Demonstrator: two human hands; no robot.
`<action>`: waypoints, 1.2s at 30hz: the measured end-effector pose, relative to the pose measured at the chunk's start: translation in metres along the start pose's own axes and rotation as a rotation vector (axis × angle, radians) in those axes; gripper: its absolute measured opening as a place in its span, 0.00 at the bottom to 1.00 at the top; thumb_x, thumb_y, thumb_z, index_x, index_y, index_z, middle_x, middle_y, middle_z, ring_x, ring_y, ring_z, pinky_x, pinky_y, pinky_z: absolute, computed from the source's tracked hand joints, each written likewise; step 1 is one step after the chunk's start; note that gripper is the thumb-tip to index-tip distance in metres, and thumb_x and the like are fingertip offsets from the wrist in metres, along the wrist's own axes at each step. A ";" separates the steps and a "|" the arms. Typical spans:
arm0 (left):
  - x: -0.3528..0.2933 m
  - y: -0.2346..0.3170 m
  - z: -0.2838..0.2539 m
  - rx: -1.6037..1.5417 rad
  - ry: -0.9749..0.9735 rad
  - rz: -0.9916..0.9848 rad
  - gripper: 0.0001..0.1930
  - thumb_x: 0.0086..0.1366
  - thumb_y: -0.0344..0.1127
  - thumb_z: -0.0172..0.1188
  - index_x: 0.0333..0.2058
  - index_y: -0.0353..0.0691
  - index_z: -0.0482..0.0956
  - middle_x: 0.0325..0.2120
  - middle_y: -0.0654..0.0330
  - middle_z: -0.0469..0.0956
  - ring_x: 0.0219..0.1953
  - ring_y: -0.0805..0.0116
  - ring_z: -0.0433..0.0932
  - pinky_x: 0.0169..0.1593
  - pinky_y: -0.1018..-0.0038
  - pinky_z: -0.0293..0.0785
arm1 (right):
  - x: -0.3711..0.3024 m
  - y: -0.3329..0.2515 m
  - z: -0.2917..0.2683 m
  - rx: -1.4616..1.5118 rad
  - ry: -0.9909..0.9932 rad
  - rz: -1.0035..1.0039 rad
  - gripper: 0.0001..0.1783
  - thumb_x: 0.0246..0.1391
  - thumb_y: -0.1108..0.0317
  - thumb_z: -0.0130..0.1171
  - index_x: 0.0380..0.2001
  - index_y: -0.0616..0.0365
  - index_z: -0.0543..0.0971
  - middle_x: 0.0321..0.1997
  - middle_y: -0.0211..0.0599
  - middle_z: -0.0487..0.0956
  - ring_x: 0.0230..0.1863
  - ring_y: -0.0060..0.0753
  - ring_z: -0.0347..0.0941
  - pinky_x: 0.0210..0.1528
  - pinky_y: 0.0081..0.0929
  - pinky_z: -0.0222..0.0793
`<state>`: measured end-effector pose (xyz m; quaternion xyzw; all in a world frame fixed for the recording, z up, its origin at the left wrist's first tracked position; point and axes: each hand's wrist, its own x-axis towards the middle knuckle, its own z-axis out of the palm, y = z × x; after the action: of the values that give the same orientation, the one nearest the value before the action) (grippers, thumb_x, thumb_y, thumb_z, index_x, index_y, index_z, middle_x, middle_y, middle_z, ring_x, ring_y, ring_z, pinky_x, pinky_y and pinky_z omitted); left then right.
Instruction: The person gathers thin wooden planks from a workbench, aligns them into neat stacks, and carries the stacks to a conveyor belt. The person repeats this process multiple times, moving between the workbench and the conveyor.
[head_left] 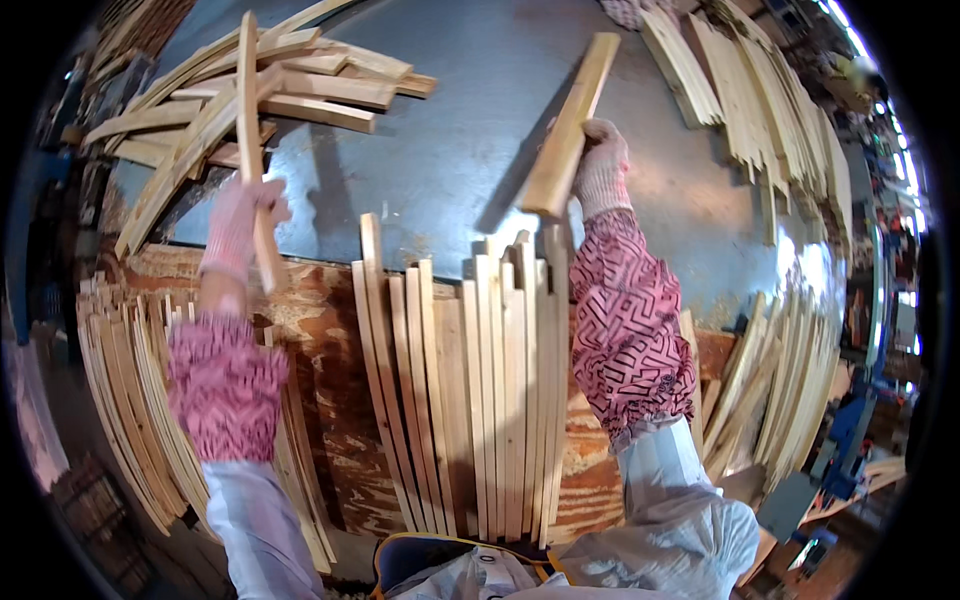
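- Left row (130, 400): slats side by side, near edge.
- Pile (335, 88): crisscrossed, far left on table (430, 170).
- Left hand (240, 218): fingers closed round left slat (248, 110), low on it; slat overlaps pile in view.
- Middle row (485, 400): slats side by side, between forearms.
- Right hand (604, 165): fingers gripping right slat (572, 130) by right edge; slat slanted over table.
- Right row (785, 400): beyond right sleeve (632, 320).
- Far stack (765, 120): upper right.

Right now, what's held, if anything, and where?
The gloved left hand holds a narrow, pale wooden strip by its nearer half; the gloved right hand, a wider pale wooden plank by its right edge.
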<state>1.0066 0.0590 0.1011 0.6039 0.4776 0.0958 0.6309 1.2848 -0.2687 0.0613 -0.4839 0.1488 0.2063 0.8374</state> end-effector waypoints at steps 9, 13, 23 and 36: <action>-0.276 -0.235 -0.019 -0.006 -0.090 -0.169 0.33 0.57 0.29 0.59 0.63 0.46 0.62 0.43 0.58 0.74 0.39 0.68 0.75 0.39 0.73 0.74 | -0.199 -0.055 -0.147 -0.370 -0.032 0.278 0.18 0.59 0.63 0.50 0.46 0.67 0.73 0.35 0.41 0.78 0.28 0.30 0.75 0.32 0.26 0.76; -0.355 -0.232 0.003 0.839 -0.180 0.004 0.39 0.59 0.46 0.60 0.65 0.42 0.54 0.55 0.43 0.66 0.55 0.46 0.69 0.54 0.58 0.68 | -0.282 -0.023 -0.219 -1.194 -0.302 0.246 0.24 0.57 0.62 0.58 0.55 0.61 0.71 0.38 0.36 0.80 0.35 0.29 0.78 0.40 0.25 0.76; -0.387 -0.213 0.076 1.267 0.033 -0.010 0.59 0.46 0.63 0.67 0.69 0.50 0.40 0.66 0.36 0.37 0.68 0.38 0.41 0.67 0.48 0.41 | -0.382 0.065 -0.197 -1.838 -0.025 -0.101 0.57 0.40 0.36 0.62 0.67 0.55 0.53 0.62 0.55 0.66 0.58 0.54 0.67 0.58 0.43 0.65; -0.391 -0.199 0.093 1.348 -0.058 -0.136 0.58 0.49 0.63 0.65 0.69 0.51 0.36 0.68 0.37 0.34 0.69 0.34 0.34 0.64 0.39 0.41 | -0.366 0.063 -0.242 -1.087 -0.001 0.209 0.33 0.57 0.47 0.53 0.62 0.53 0.67 0.61 0.47 0.71 0.61 0.46 0.67 0.63 0.34 0.61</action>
<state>0.7771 -0.3258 0.1040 0.8362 0.4527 -0.2790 0.1338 0.9236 -0.5249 0.0605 -0.8291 0.0678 0.3355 0.4421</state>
